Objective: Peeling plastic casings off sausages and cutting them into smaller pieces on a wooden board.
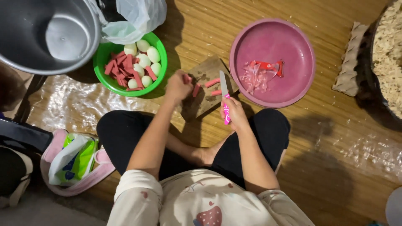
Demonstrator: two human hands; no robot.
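Warm overhead light is falling from behind the person, throwing soft shadows forward across the wooden floor (201, 37). Glare is shining off the plastic sheet (71, 100). The left hand (178, 87) is blurring slightly.

A: Wooden cutting board (205, 90), rough and stained, on a floor (331, 125) of grained, slightly shiny wood.

B: And the knife (225, 100): bright smooth metal blade, glossy pink plastic handle.

A: Green bowl (104, 75), glossy plastic. Pink plate (293, 46), matt plastic, holding crinkled clear film.

B: Top left, a brushed-metal pot (25, 37), dull sheen. Beside it a thin, translucent plastic bag (138, 16).

A: Far right, rough grey cardboard egg tray (349, 58).
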